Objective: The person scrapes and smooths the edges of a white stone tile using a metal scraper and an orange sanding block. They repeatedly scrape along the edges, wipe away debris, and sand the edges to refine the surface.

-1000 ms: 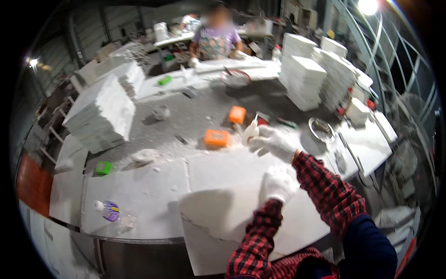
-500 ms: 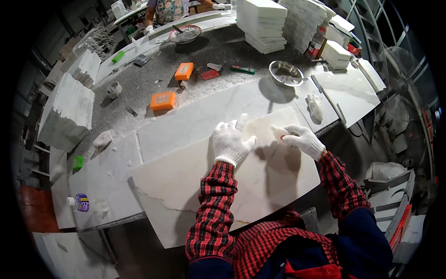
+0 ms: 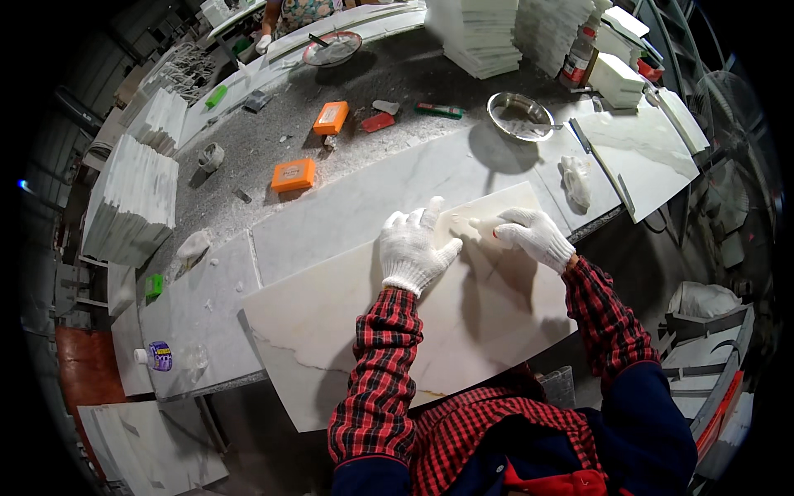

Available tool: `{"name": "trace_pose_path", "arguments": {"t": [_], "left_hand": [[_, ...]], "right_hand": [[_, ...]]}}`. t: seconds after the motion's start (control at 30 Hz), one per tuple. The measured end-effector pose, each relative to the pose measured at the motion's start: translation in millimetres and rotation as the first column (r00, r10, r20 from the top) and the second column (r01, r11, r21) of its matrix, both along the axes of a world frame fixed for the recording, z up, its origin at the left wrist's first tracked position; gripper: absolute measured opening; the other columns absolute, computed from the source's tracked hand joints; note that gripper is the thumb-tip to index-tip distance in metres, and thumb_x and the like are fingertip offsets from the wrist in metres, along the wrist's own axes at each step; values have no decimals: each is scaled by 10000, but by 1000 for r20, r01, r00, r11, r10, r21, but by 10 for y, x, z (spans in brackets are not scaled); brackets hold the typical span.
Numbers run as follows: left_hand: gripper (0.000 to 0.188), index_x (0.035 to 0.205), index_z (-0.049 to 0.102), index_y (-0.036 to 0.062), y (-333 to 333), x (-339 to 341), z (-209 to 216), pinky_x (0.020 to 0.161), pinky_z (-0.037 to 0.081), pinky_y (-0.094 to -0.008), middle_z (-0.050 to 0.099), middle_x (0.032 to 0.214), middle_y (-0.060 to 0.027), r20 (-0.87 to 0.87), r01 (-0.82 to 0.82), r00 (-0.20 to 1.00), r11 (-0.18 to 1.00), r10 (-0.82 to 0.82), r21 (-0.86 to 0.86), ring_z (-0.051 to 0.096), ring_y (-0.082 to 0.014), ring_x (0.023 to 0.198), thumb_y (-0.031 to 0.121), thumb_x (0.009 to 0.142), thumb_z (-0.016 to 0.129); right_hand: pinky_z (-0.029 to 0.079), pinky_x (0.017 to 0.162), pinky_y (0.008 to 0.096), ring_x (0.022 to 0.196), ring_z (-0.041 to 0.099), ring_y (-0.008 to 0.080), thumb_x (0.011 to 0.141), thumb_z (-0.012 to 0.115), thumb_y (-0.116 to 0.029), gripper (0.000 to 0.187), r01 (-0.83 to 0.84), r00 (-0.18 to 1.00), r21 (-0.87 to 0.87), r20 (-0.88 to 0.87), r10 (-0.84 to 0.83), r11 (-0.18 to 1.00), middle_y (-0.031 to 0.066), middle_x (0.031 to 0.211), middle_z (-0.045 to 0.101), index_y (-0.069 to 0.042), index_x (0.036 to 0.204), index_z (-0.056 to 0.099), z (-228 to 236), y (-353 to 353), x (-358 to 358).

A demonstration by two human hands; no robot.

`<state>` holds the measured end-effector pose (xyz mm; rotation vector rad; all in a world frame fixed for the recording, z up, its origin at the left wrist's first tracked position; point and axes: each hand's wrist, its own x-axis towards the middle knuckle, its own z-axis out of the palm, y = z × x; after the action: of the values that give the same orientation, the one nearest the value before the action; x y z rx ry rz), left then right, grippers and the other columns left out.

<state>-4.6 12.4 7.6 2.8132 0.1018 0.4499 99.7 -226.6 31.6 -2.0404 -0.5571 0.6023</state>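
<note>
A large white marble-look slab [image 3: 331,331] with tan veins lies at an angle in front of me, its near corner hanging past the bench edge. My left hand [image 3: 411,250], in a white knit glove, presses flat on the slab with fingers and thumb apart. To its right, my right hand [image 3: 536,236] is gloved too, fingers pinched together just over the slab's far right part. A small pale piece [image 3: 482,223] shows at its fingertips, too indistinct to name. Between the hands, a whitish smear [image 3: 459,223] marks the surface.
Beyond lie two orange boxes [image 3: 294,175], a red block [image 3: 378,122], a steel bowl [image 3: 519,116] and a crumpled white glove [image 3: 576,182]. Tile stacks [image 3: 132,198] stand left and at the back. A plastic bottle [image 3: 169,356] lies left. A co-worker's gloved hand [image 3: 264,44] shows far off.
My right hand has shifted slightly left and away from me over the slab, toward my left hand. My left hand stays in place. The whole view has tilted a little.
</note>
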Motion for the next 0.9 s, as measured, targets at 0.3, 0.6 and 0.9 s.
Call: {"name": "trace_pose_path", "arguments": {"t": [0.3, 0.6, 0.9], "left_hand": [[780, 1408, 576, 152, -4, -7, 4, 969, 469, -441, 700, 1099, -77, 12, -5, 1000, 1000, 5, -11, 628, -293, 988, 489, 740, 797], [786, 1413, 578, 149, 1, -2, 35, 966, 473, -441, 702, 1106, -78, -17, -4, 1000, 1000, 4, -12, 629, -292, 991, 500, 745, 799], [791, 1413, 577, 140, 7, -5, 4, 961, 476, -442, 700, 1099, -82, 3, -1, 1000, 1000, 1, -8, 631, -294, 985, 498, 745, 806]], "right_hand": [[550, 781, 337, 821, 693, 199, 908, 695, -293, 384, 12, 999, -26, -29, -13, 1000, 144, 923, 744, 31, 1108, 748, 14, 51, 41], [547, 779, 335, 837, 687, 193, 911, 697, -302, 389, 6, 999, -45, -41, -7, 999, 138, 921, 743, 21, 1121, 751, 47, 60, 52], [547, 764, 337, 825, 686, 194, 911, 696, -301, 382, 0, 1000, -25, -28, 0, 1000, 135, 909, 738, 17, 1115, 752, 15, 70, 55]]}}
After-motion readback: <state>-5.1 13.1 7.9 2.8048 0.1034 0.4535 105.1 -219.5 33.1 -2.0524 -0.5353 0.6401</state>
